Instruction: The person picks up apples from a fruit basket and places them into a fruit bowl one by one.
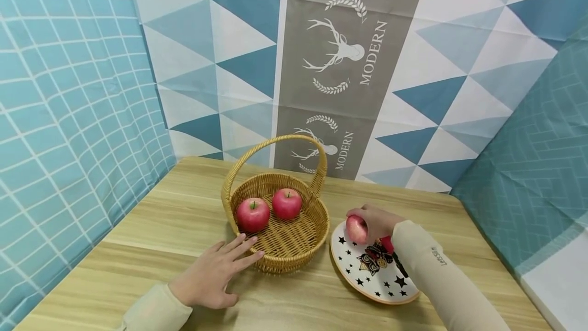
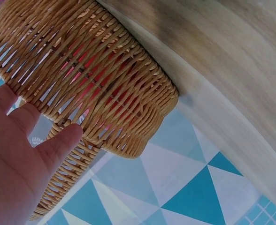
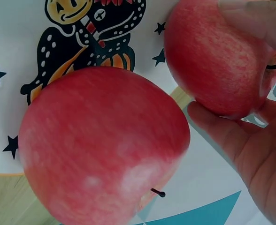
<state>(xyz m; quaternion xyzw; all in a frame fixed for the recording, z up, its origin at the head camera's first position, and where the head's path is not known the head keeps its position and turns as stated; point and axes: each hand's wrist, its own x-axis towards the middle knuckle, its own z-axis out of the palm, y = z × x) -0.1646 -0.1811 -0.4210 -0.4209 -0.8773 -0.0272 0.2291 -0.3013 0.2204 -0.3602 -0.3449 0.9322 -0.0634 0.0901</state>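
My right hand grips a red apple over the upper left part of a white plate with black stars and a cartoon figure. In the right wrist view, thumb and fingers curl round that apple. A second apple sits on the plate, mostly covered by my hand and sleeve in the head view. My left hand spreads its fingers at the near left rim of a wicker basket. Inside the basket are two red apples, one at left and one farther back.
The basket's tall arched handle rises above its rim. Both basket and plate stand on a wood-grain table, the plate to the right of the basket. Patterned cloths hang behind and on both sides.
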